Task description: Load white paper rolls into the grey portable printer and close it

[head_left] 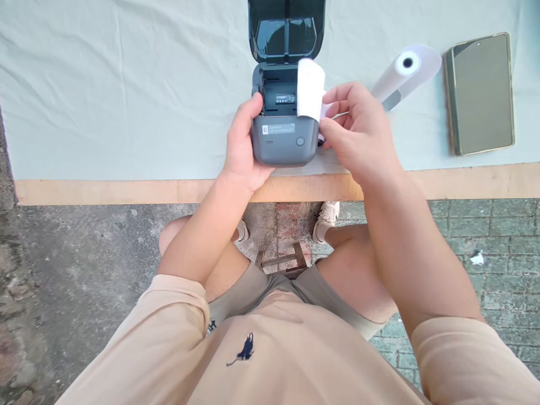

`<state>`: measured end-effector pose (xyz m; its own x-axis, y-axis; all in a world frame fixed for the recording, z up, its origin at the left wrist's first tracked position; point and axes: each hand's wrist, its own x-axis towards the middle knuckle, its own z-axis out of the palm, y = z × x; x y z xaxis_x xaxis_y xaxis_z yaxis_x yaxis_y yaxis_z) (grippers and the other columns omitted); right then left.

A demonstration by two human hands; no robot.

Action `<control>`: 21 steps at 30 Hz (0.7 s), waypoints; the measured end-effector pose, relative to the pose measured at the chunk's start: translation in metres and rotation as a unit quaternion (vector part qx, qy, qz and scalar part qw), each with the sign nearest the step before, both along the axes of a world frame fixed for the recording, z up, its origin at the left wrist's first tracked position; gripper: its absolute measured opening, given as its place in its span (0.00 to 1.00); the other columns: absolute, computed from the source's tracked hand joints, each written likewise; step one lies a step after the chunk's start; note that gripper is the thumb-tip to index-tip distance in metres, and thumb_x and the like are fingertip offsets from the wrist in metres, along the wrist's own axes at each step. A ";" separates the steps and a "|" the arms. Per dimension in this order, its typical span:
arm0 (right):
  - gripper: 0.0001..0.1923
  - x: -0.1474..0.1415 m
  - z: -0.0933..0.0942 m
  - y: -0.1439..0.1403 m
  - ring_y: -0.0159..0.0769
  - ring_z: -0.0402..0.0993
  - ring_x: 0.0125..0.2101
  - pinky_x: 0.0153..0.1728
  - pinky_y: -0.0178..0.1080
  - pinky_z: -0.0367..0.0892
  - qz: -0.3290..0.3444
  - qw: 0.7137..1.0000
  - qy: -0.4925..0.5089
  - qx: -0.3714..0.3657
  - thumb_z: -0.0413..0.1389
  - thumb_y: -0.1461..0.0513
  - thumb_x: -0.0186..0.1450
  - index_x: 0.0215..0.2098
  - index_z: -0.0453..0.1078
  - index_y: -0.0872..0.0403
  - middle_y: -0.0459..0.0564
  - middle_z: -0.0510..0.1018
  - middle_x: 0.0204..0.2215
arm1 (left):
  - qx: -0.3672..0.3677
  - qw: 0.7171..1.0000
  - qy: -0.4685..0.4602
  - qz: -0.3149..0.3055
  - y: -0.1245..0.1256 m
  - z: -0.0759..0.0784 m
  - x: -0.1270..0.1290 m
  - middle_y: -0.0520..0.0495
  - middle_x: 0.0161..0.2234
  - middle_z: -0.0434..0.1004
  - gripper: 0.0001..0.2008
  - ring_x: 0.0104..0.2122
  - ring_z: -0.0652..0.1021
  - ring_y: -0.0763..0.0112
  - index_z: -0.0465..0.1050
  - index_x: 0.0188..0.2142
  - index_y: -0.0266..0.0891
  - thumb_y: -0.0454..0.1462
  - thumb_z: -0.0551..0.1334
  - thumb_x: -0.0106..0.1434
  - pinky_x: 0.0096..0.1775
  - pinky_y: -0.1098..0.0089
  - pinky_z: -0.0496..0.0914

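A dark grey label printer (283,138) sits near the table's front edge with its lid (287,36) tipped up and back. Its inner bay shows a small printed sticker. My left hand (242,138) is wrapped round the printer's left side, thumb on the upper rim. At the printer's right side, my right hand (358,126) pinches a small paper roll, mostly hidden by the fingers and the paper. The roll's loose white paper end (311,90) curls over the right part of the open bay. A power button shows on the printer's front top.
A larger white paper roll (390,73), partly unrolled, lies behind my right hand. Farther right is a phone (484,93) on a dark item. Pale cloth (126,101) covers the table, whose bare wooden edge (105,192) runs along the front.
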<state>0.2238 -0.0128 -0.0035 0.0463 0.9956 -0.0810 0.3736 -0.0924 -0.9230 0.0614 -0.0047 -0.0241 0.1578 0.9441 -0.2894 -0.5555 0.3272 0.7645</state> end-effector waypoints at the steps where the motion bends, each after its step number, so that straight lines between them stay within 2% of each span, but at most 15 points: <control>1: 0.11 0.000 0.001 0.001 0.27 0.64 0.24 0.28 0.36 0.62 -0.019 1.000 -0.023 -0.008 0.58 0.65 0.57 0.37 0.64 0.48 0.42 0.68 0.32 | -0.001 1.000 -0.010 0.003 0.001 0.000 0.000 0.50 0.31 0.79 0.22 0.38 0.81 0.63 0.73 0.38 0.45 0.57 0.52 0.62 0.38 0.68 0.77; 3: 0.14 0.002 0.003 0.002 0.29 0.64 0.23 0.26 0.37 0.61 -0.045 0.997 -0.066 -0.016 0.61 0.63 0.56 0.37 0.63 0.48 0.42 0.70 0.30 | -0.005 1.000 -0.026 0.004 0.001 0.000 -0.001 0.50 0.33 0.79 0.19 0.40 0.80 0.63 0.73 0.38 0.45 0.54 0.53 0.63 0.38 0.68 0.77; 6: 0.18 0.002 0.010 0.006 0.34 0.67 0.25 0.25 0.37 0.58 -0.041 0.993 -0.108 -0.031 0.63 0.63 0.53 0.39 0.62 0.48 0.42 0.71 0.25 | -0.018 1.000 -0.023 -0.006 0.001 0.000 -0.002 0.50 0.34 0.79 0.16 0.41 0.80 0.62 0.73 0.39 0.45 0.51 0.55 0.63 0.38 0.68 0.77; 11: 0.28 0.001 0.019 0.009 0.39 0.70 0.28 0.25 0.39 0.59 -0.034 0.988 -0.106 -0.109 0.63 0.64 0.50 0.47 0.59 0.48 0.43 0.73 0.26 | -0.040 0.999 -0.021 -0.008 -0.001 0.000 -0.003 0.49 0.29 0.77 0.20 0.40 0.81 0.61 0.73 0.44 0.43 0.52 0.52 0.64 0.37 0.67 0.77; 14: 0.27 0.001 0.019 0.008 0.40 0.72 0.31 0.28 0.41 0.62 -0.021 0.993 -0.056 -0.098 0.61 0.66 0.50 0.47 0.61 0.48 0.45 0.75 0.30 | -0.022 0.999 -0.030 -0.025 -0.001 0.000 -0.005 0.49 0.26 0.76 0.22 0.38 0.81 0.61 0.73 0.44 0.43 0.52 0.50 0.64 0.37 0.66 0.77; 17: 0.21 0.000 0.017 0.006 0.39 0.73 0.36 0.33 0.41 0.65 0.008 0.996 0.004 -0.086 0.57 0.69 0.50 0.42 0.65 0.49 0.46 0.76 0.34 | -0.018 0.999 -0.021 -0.035 -0.001 0.001 -0.007 0.48 0.23 0.75 0.22 0.36 0.81 0.60 0.74 0.43 0.43 0.53 0.52 0.63 0.37 0.66 0.77; 21: 0.20 0.003 0.018 0.005 0.37 0.70 0.32 0.30 0.38 0.61 0.010 0.997 0.024 -0.073 0.55 0.71 0.50 0.39 0.62 0.48 0.43 0.74 0.30 | -0.002 0.999 -0.011 -0.044 -0.001 0.001 -0.008 0.48 0.23 0.76 0.19 0.37 0.80 0.60 0.75 0.41 0.46 0.52 0.54 0.61 0.38 0.66 0.76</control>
